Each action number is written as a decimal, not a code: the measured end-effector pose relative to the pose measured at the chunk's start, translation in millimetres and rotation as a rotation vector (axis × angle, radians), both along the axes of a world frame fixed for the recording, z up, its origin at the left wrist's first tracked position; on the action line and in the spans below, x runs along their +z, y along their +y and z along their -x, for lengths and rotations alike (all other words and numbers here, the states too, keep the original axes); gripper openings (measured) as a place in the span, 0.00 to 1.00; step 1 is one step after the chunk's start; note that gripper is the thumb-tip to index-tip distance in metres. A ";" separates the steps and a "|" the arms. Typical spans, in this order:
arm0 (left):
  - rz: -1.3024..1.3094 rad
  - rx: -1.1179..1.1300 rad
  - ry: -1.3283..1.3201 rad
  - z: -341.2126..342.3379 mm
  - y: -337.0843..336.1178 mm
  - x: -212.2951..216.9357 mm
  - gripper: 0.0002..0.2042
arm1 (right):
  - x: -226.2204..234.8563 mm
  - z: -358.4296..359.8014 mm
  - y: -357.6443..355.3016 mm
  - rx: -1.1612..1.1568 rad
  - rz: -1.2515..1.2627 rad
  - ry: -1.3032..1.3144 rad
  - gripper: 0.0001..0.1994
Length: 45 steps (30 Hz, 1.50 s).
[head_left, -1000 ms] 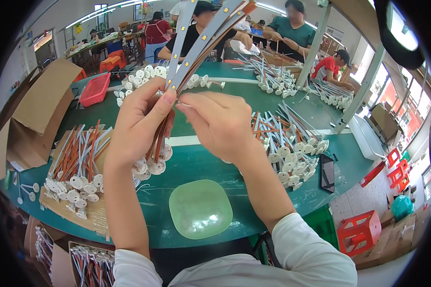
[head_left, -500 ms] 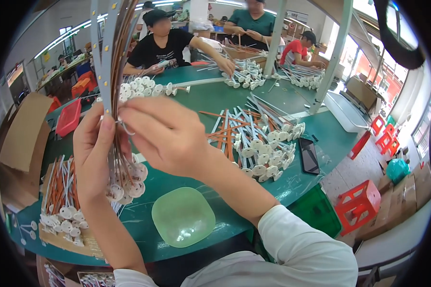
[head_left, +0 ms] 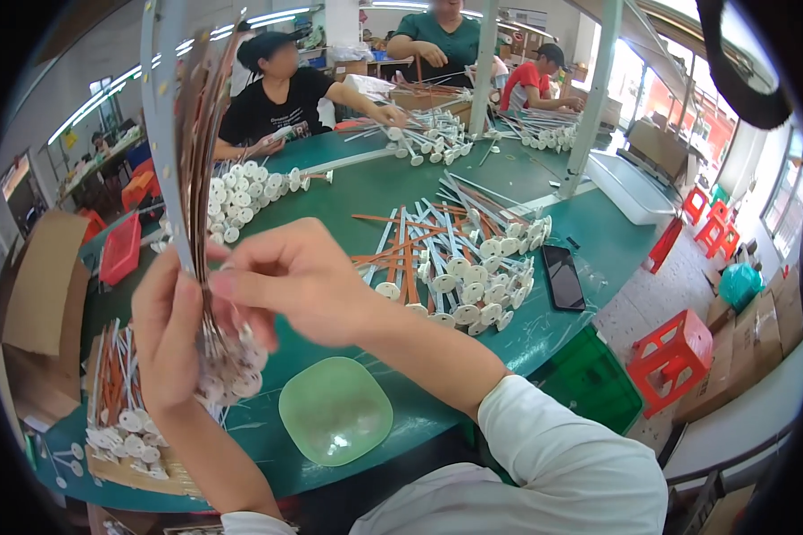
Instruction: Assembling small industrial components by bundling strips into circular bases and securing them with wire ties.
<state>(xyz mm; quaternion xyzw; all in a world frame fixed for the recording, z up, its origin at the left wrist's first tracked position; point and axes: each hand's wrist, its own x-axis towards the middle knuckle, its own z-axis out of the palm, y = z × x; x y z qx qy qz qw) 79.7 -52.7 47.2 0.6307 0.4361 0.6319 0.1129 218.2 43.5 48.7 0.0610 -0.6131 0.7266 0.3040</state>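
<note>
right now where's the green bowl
In the head view the green bowl sits on the green table's near edge, low centre, just right of the left hand.

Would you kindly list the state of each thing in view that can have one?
left hand: closed around the bundle, held upright
right hand: fingers pinching at the bundle
bundle of strips: upright, disc ends down
green bowl: upright on the table, looks empty
phone: flat, screen dark
red stool: standing, unoccupied
</note>
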 end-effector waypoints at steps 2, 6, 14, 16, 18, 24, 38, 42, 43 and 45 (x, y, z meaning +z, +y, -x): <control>0.006 0.043 0.090 -1.0 -11.8 -0.1 0.18 | -1.4 3.4 -0.6 0.082 0.051 -0.014 0.09; 0.092 -0.103 -0.246 -24.6 -9.9 -0.8 0.24 | -5.7 12.2 -5.4 -0.013 0.062 -0.024 0.11; -0.059 -0.152 -0.053 -0.7 -110.4 23.4 0.24 | 12.4 11.7 -81.1 -0.309 -0.545 0.015 0.17; 0.002 -0.160 -0.088 24.8 -181.7 23.7 0.21 | -3.5 -8.5 -105.3 -0.255 -0.646 0.048 0.05; -0.042 0.030 0.013 49.1 -239.4 22.0 0.16 | -19.6 -54.7 -105.6 -0.349 -0.837 0.099 0.05; 0.073 0.704 -0.132 63.6 -422.9 -33.6 0.14 | -130.0 -139.1 -43.2 -0.698 -0.959 -0.163 0.04; 0.390 1.472 -0.645 90.2 -556.2 -359.1 0.12 | -221.1 -155.2 -9.0 -1.299 -1.179 -0.742 0.16; 0.320 1.726 -0.702 93.0 -543.7 -408.9 0.14 | -220.4 -156.2 -5.2 -1.292 -1.247 -0.815 0.16; 0.350 1.765 -0.632 95.1 -541.3 -422.3 0.14 | -220.3 -158.7 -1.8 -1.288 -1.260 -0.817 0.16; 0.389 1.751 -0.788 89.6 -532.3 -434.1 0.14 | -220.6 -162.0 3.7 -1.315 -1.165 -0.947 0.19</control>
